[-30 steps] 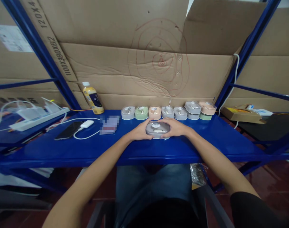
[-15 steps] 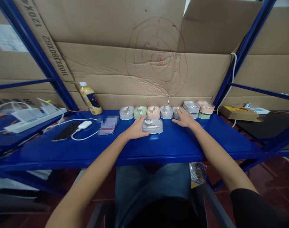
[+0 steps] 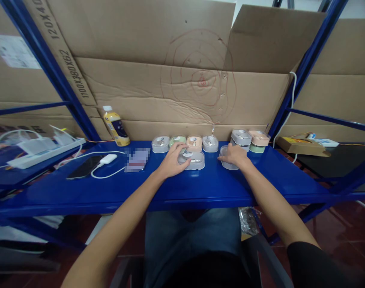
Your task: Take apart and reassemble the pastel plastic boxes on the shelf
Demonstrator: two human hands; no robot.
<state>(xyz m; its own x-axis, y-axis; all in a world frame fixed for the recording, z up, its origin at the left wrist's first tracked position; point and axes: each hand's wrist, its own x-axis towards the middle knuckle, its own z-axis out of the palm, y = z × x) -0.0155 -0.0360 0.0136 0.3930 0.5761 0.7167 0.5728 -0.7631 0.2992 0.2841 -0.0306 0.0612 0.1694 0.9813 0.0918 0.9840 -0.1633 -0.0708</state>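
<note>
My left hand [image 3: 173, 161] is at the left end of a grey plastic box with a clear lid [image 3: 196, 161], its fingers apart and curved, thumb over the box's front corner. To the right, my right hand [image 3: 237, 155] grips a second grey lidded box [image 3: 227, 163] from above, partly covering it. Behind them stands a row of like boxes: a grey one [image 3: 160, 145], a green one [image 3: 177, 140], a peach one [image 3: 194, 142] and another grey one [image 3: 210, 143]. Stacked beyond my right hand are a grey box [image 3: 241, 137] and a peach box [image 3: 259, 138] on a green one [image 3: 257, 148].
On the blue table [image 3: 182, 188], a yellow drink bottle [image 3: 116, 127], a phone [image 3: 85, 167] with a white charging cable and a blurred flat item [image 3: 137, 160] lie to the left. Cardboard [image 3: 134, 84] walls the back. A power strip [image 3: 46, 154] sits far left.
My right hand has drawn the grey box out of the back row towards me. My left hand has loosened and risen slightly at the front grey box.
</note>
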